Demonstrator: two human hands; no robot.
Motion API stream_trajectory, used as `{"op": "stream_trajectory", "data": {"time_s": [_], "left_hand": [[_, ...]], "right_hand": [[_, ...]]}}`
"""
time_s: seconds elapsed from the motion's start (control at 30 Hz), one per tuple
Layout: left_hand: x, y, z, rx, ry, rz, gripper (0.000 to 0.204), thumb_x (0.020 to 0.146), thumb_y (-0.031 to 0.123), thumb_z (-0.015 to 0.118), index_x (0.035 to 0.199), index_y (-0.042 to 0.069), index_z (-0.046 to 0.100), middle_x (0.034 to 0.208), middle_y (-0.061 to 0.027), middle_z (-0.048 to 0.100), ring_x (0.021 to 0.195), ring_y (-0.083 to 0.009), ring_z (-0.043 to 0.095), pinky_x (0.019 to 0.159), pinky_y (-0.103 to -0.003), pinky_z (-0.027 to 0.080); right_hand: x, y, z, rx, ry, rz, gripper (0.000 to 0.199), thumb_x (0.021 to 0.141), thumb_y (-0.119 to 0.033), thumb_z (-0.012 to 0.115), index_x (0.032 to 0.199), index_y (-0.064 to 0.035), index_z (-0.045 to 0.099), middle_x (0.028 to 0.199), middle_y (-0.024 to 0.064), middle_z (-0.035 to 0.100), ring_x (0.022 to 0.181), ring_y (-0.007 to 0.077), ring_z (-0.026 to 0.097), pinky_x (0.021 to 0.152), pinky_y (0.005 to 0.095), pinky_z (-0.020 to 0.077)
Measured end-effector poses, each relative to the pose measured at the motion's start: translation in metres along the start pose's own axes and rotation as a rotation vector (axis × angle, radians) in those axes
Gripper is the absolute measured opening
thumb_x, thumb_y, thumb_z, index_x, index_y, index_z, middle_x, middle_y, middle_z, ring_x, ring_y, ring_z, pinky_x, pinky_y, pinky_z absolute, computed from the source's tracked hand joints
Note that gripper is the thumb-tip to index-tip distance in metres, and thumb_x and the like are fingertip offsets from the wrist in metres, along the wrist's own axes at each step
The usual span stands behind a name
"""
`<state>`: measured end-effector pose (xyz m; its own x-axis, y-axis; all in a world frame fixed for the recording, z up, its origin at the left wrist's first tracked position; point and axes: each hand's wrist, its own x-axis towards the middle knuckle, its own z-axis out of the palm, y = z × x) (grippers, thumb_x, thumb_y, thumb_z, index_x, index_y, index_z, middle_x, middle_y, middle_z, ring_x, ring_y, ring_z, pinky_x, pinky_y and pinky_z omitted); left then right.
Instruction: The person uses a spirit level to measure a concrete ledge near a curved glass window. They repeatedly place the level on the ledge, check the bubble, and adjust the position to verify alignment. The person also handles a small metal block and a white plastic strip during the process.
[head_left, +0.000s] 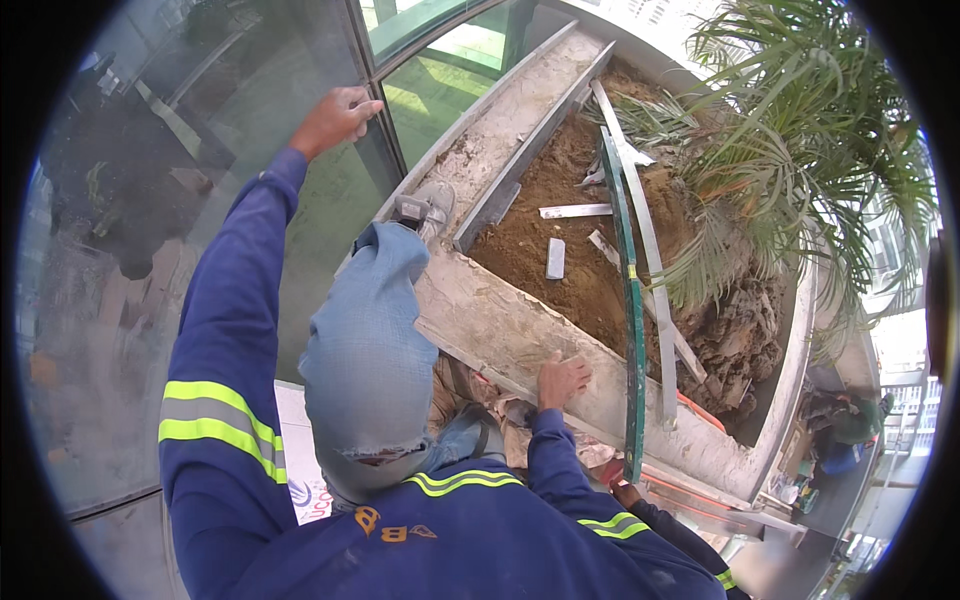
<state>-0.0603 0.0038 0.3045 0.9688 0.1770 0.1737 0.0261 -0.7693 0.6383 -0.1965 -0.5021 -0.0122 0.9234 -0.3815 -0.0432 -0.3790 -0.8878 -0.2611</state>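
Nearest, low at the right: a dark sleeve with a bright yellow band, ending in the right hand [622, 492], largely hidden behind a co-worker's elbow. Sits right at the foot of the glass strip [633, 330]; cannot tell how far closed or whether gripping. Left hand out of view.

Just ahead, filling the lower middle: a co-worker's back in blue work cloth with reflective yellow-grey stripes, head wrapped in coarse grey fabric. Blocks most of the near ledge. One co-worker hand [562, 380] laid flat, fingers spread, on the concrete wall [500, 325], rough, pale, streaked with dried mortar. The other co-worker hand [335, 115] raised high, fingers curled against the glass facade [200, 200], smooth, dusty and smeared.

Next out: the glass strip itself, long, narrow, green-edged, gently curved, standing on edge across the planter from the near rim towards the far end. Close beside it, a thin dull metal bar [652, 260] running the same way.

Beyond: loose brown soil [560, 230], crumbly, with short flat metal offcuts [575, 211] lying on it. Farther right, a tangled root clump [740, 340] and a palm [800, 150] with drooping, feathery green fronds overhanging the planter's curved rim.
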Motion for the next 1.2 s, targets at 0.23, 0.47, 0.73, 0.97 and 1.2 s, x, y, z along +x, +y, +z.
{"op": "stream_trajectory", "data": {"time_s": [0.23, 0.47, 0.73, 0.97, 1.2], "left_hand": [[0.17, 0.006, 0.148, 0.413, -0.572, 0.017, 0.037, 0.102, 0.039, 0.064, 0.102, 0.002, 0.067, 0.083, -0.013, 0.071, 0.077, -0.0249, 0.072, 0.075, -0.041, 0.055], [0.343, -0.121, 0.337, 0.5, -0.667, 0.327, 0.031, 0.081, 0.047, 0.075, 0.078, 0.017, 0.079, 0.101, -0.0113, 0.079, 0.084, -0.04, 0.072, 0.071, -0.058, 0.053], [0.6, -0.265, 0.385, 1.444, -0.351, 1.941, 0.015, 0.069, 0.028, 0.07, 0.057, 0.018, 0.067, 0.063, -0.002, 0.063, 0.067, -0.0223, 0.063, 0.061, -0.042, 0.048], [0.666, -0.095, 0.436, 0.987, -0.712, 1.051, 0.022, 0.083, 0.033, 0.067, 0.085, 0.012, 0.07, 0.089, -0.0076, 0.069, 0.088, -0.0225, 0.065, 0.077, -0.04, 0.049], [0.582, 0.078, 0.316, 0.386, -0.825, 0.523, 0.039, 0.097, 0.038, 0.064, 0.113, 0.003, 0.07, 0.111, -0.0143, 0.07, 0.108, -0.0255, 0.065, 0.094, -0.04, 0.049]], "right_hand": [[0.043, -0.027, 0.044, -0.239, 0.258, 0.574, 0.066, 0.1, -0.045, 0.06, 0.146, 0.0008, 0.045, 0.148, 0.02, 0.047, 0.136, 0.0396, 0.047, 0.109, 0.0545, 0.0401], [0.028, -0.038, 0.051, -0.392, 0.256, 0.495, 0.064, 0.105, -0.042, 0.051, 0.154, -0.0027, 0.038, 0.149, 0.018, 0.045, 0.141, 0.0376, 0.042, 0.114, 0.055, 0.036], [0.032, -0.081, 0.034, -0.214, 0.124, 0.499, 0.062, 0.107, -0.035, 0.045, 0.155, 0.0017, 0.034, 0.155, 0.0238, 0.039, 0.144, 0.0416, 0.038, 0.115, 0.058, 0.0325], [0.033, -0.051, 0.03, -0.391, 0.147, 0.587, 0.062, 0.109, -0.042, 0.038, 0.158, -0.0044, 0.032, 0.158, 0.0211, 0.037, 0.143, 0.0408, 0.037, 0.115, 0.0597, 0.0294], [0.051, -0.058, 0.023, -0.288, 0.129, 0.555, 0.063, 0.109, -0.038, 0.034, 0.159, 0.001, 0.03, 0.16, 0.0251, 0.034, 0.146, 0.0452, 0.034, 0.118, 0.0626, 0.0253]]}}
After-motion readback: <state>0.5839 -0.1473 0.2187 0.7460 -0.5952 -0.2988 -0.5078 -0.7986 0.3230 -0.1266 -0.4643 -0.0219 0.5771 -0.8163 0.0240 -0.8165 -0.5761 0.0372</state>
